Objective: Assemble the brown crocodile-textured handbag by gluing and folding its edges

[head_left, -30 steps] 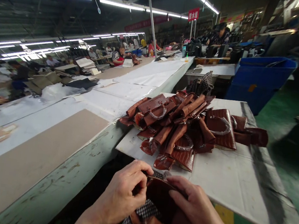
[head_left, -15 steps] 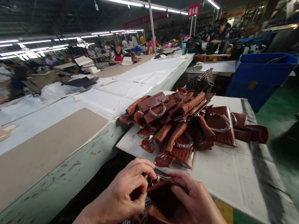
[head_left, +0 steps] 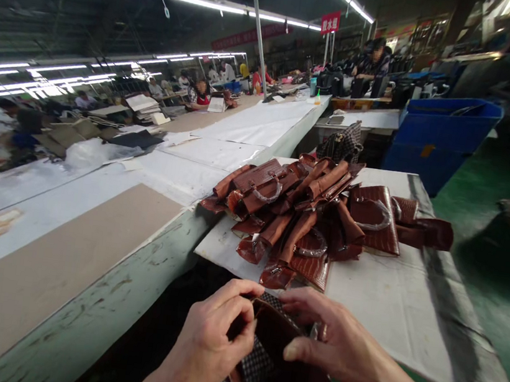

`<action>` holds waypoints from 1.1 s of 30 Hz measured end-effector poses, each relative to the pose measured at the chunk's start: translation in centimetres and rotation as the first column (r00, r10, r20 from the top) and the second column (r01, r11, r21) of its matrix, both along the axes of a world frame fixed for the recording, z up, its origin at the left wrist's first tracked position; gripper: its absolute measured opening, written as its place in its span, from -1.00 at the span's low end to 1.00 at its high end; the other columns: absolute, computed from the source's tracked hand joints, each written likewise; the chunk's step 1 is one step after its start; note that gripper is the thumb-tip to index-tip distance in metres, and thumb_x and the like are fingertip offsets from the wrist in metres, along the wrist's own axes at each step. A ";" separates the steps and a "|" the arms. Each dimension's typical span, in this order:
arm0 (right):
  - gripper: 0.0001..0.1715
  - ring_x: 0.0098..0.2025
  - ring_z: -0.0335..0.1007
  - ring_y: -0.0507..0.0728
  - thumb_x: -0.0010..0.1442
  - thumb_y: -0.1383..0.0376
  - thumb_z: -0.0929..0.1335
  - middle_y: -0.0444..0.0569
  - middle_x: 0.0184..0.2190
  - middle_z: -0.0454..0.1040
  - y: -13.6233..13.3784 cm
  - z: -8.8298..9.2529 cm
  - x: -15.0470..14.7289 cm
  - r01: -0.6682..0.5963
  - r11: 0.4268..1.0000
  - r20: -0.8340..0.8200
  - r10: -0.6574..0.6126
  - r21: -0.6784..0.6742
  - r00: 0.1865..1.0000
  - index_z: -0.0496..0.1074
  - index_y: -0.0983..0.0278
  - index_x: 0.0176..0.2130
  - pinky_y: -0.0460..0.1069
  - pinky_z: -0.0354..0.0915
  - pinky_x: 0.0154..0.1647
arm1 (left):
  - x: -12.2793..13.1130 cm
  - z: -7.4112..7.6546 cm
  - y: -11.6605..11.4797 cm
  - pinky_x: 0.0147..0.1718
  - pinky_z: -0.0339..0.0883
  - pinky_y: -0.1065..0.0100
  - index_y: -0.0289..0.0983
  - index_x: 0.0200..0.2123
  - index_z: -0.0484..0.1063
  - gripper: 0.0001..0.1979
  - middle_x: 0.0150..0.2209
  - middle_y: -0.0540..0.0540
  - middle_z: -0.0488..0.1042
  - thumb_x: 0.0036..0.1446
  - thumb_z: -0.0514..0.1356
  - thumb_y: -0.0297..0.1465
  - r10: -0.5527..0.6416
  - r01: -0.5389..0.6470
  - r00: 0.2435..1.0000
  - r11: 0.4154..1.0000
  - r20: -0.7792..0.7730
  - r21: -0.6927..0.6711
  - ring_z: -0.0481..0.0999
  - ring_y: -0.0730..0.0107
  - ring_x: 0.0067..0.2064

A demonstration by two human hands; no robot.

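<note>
A brown handbag (head_left: 272, 325), part-made in look, lies over my lap with its mouth towards me. At its far edge, my left hand (head_left: 213, 329) is closed, thumb and index finger pinching the rim. My right hand (head_left: 334, 336) curls its fingers over the same edge to the right, its thumb inside the opening. The lower bag is partly cut off by the frame, and black-and-white checked cloth (head_left: 263, 361) shows around it. Just beyond my hands lies a pile of brown crocodile-patterned handbags (head_left: 312, 214), several with plastic-wrapped handles.
The pile rests on a low white board (head_left: 376, 301). To the left runs a long worktable (head_left: 145, 170) with a beige sheet (head_left: 78, 249). Blue bins (head_left: 441, 134) stand at the back right. Other people (head_left: 373, 59) sit farther off.
The bag's rim has shifted and its mouth looks wider. My right hand has turned, its thumb now lower and farther from its fingers. My left hand keeps its pinch.
</note>
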State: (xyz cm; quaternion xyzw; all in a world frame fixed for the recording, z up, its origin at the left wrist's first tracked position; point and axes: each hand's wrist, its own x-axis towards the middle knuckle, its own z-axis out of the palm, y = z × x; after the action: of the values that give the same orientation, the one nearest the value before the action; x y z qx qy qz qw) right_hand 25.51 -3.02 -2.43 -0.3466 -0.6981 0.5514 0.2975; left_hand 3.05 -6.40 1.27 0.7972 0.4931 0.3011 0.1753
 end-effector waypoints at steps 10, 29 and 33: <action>-0.82 -0.19 0.32 0.15 0.16 0.53 0.39 0.00 -0.21 0.35 1.1 0.3 -3.9 -0.066 0.770 0.216 -0.095 0.635 0.972 0.43 0.29 -0.25 0.01 0.34 -0.25 | 0.3 0.0 0.0 -0.18 0.44 0.43 -0.26 -0.41 0.31 -0.81 -0.07 -0.06 0.45 0.12 0.13 -0.66 -0.002 0.002 1.000 1.000 0.013 0.010 0.50 0.45 -0.22; -0.80 -0.22 0.37 0.03 0.20 0.50 0.40 -0.13 -0.22 0.36 1.1 -1.9 -5.1 0.075 0.918 0.007 -0.084 0.389 0.996 0.36 0.25 -0.37 -0.08 0.31 -0.19 | -1.1 0.2 0.1 -0.30 0.32 0.49 -0.16 -0.27 0.32 -0.80 -0.36 0.12 0.43 0.17 0.13 -0.60 0.206 -0.182 0.978 0.902 0.020 -0.390 0.45 0.49 -0.34; -0.80 -0.24 0.37 0.04 0.19 0.51 0.40 -0.13 -0.24 0.37 1.1 -2.1 -5.2 0.098 0.911 0.013 -0.112 0.400 0.994 0.36 0.25 -0.37 -0.07 0.31 -0.20 | -1.3 -0.2 0.5 -0.28 0.32 0.50 -0.16 -0.26 0.38 -0.79 -0.32 0.10 0.44 0.17 0.15 -0.62 0.144 -0.147 0.989 0.943 -0.034 -0.297 0.45 0.48 -0.31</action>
State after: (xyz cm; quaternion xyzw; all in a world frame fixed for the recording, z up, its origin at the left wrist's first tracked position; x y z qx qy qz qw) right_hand 20.27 -1.89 -4.54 -0.3253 -0.7813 0.3747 0.3786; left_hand 1.71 -5.93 1.10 0.7246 0.5915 0.2306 0.2683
